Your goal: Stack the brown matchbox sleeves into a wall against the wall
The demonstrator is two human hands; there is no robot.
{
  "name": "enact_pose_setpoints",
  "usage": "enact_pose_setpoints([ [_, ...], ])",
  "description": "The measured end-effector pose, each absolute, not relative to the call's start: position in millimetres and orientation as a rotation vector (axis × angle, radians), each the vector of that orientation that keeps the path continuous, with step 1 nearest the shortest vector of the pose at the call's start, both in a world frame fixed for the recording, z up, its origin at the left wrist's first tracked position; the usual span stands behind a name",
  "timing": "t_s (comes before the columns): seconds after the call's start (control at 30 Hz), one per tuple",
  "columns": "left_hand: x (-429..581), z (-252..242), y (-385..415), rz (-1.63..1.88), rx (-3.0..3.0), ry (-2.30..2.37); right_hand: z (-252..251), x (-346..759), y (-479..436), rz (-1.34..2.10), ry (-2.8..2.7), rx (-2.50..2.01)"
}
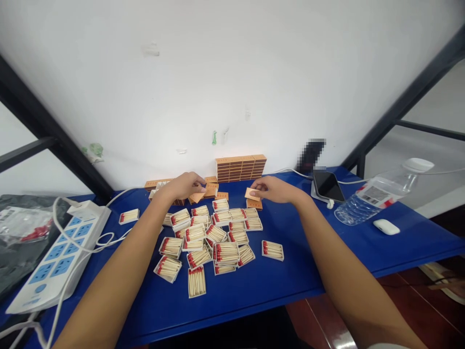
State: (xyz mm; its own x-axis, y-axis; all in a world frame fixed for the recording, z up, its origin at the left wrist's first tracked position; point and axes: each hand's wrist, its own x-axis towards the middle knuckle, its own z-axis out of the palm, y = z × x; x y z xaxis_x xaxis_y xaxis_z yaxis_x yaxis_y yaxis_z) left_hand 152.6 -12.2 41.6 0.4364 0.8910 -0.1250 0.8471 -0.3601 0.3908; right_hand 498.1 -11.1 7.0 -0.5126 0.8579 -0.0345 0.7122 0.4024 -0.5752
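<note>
My left hand [184, 186] is closed on an orange matchbox sleeve [196, 198], beside a loose group of similar orange sleeves [210, 189] near the wall. Between the thumb and fingers of my right hand [271, 188] is an orange matchbox cover [252, 195]. It is just over another orange matchbox [254, 204]; I cannot tell whether the two touch. In front of both hands lies a heap of open white matchbox trays [227, 252] full of red-tipped matches. One filled tray [272, 250] lies apart on the right, another [129, 216] on the left.
Stacked matchboxes [240, 168] stand against the wall. A power strip [60, 257] with white cables and a dark plastic bag [18, 242] occupy the left of the blue table [247, 295]. On the right are a phone [328, 186], a tilted water bottle [378, 196] and a white earphone case [386, 226].
</note>
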Motion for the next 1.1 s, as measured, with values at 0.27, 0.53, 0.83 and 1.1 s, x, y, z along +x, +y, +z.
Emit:
enact_pose_setpoints([
  [0.27,151.3,27.2,-5.0,0.102,2.267,1.55,8.2,500.4,-9.8,0.739,-2.48,-1.383],
  [0.53,150.4,31.6,-6.9,0.05,2.519,1.739,10.3,500.8,-13.4,0.716,-2.575,-1.369],
  [0.83,159.0,43.4,-21.6,-0.328,2.452,1.872,11.6,500.5,-13.4,0.791,-2.535,-1.402],
  [1.1,154.0,36.1,-14.0,-0.238,2.403,1.881,16.0,498.8,-18.6,0.832,-2.587,-1.383],
])
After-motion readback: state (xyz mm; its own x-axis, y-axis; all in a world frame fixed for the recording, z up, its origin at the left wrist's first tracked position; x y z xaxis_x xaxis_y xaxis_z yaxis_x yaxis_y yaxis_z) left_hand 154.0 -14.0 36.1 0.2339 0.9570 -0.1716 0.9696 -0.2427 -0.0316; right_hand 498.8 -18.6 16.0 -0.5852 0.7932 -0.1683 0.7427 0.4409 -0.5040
